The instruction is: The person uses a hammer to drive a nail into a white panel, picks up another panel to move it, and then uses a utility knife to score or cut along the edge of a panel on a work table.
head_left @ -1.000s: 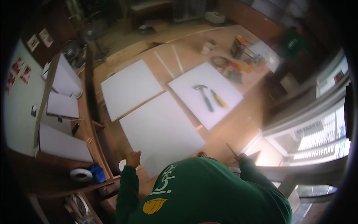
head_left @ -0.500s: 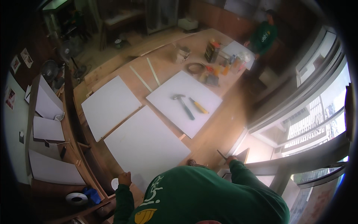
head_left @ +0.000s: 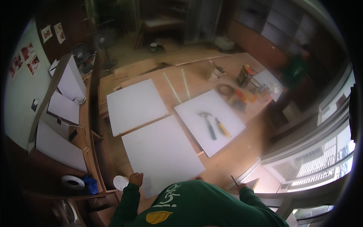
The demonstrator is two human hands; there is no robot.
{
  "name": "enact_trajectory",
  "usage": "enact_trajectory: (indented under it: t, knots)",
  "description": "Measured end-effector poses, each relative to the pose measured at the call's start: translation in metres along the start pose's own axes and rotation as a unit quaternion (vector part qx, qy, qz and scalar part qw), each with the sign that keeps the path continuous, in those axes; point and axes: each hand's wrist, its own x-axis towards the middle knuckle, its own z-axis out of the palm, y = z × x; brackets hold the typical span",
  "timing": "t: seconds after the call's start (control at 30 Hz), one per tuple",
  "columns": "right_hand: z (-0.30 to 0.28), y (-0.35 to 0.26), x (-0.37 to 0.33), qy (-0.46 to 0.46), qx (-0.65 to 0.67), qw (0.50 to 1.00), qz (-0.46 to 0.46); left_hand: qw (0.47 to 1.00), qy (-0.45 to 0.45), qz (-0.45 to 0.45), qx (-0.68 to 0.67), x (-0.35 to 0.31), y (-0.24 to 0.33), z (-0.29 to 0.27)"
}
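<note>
My left hand is closed at the near left corner of a white panel. Whatever its fingers hold, if anything, is hidden. Beside it stands a white round tub. On the right, my right hand grips a thin dark stick-like tool, its tip pointing up and away; its kind is too small to make out. Beyond, a second white panel carries a claw hammer with a dark teal handle and a yellow-handled tool. A third white panel lies farther left.
Two pale strips lie on the wooden worktable. A box-shaped can, a coiled band and clutter stand at its far right, near another person. Shelving runs along the left; windows line the right.
My view has turned, so the table and its contents sit lower and farther right in the picture. Both hands stay near the same spots, the right one still gripping the thin tool.
</note>
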Motion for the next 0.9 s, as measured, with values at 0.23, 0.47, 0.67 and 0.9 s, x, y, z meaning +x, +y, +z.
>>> enact_trajectory:
  t: [0.23,0.47,0.67,0.9]
  knots:
    - [-0.036,-0.051,-0.001,0.023,0.055,0.996,0.066,0.996,0.014,-0.006,0.084,-0.023,-0.029,-0.003]
    - [-0.047,-0.05,0.006,0.018,-0.004,0.998,0.06,0.987,0.016,0.041,0.152,-0.035,0.004,-0.016]
    - [-0.038,-0.056,-0.007,0.049,-0.05,0.996,0.053,0.996,0.051,-0.067,-0.019,-0.042,0.028,-0.026]
    - [-0.021,-0.039,-0.013,-0.02,-0.271,0.959,-0.078,0.943,-0.096,-0.225,-0.226,-0.021,0.12,-0.078]
